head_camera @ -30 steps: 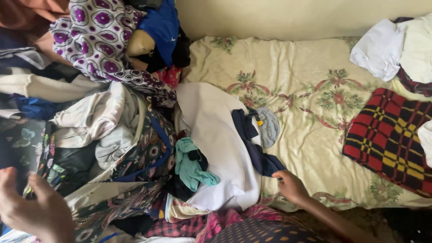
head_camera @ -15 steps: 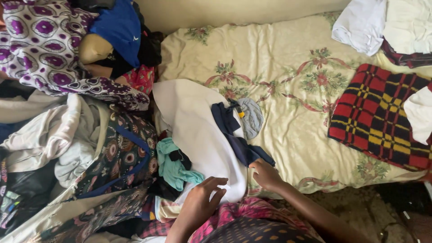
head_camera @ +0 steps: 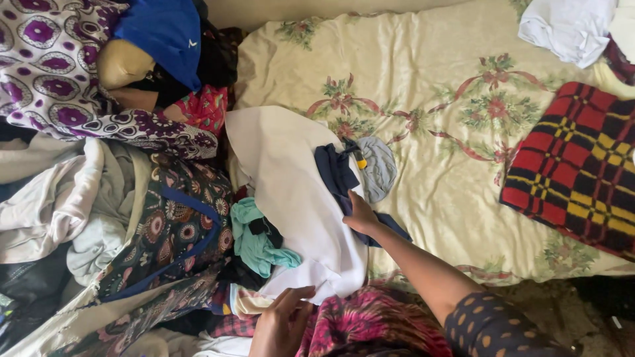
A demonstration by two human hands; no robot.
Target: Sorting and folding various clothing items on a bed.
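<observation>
A white garment lies spread on the floral bedsheet, with a navy cloth and a grey-blue piece draped over its right side. My right hand rests on the navy cloth where it crosses the white garment, fingers closed on the fabric. My left hand is at the white garment's lower edge, fingertips touching the hem, fingers apart. A teal cloth sits bunched on the garment's left side.
A heap of clothes fills the left: a purple-patterned white fabric, a blue garment, a dark patterned cloth. A red, black and yellow plaid blanket lies right, white clothes top right. Pink patterned fabric is below.
My right hand moved up from the white garment's lower right corner onto the navy cloth. My left hand came in from the far left and now sits lower, at the hem.
</observation>
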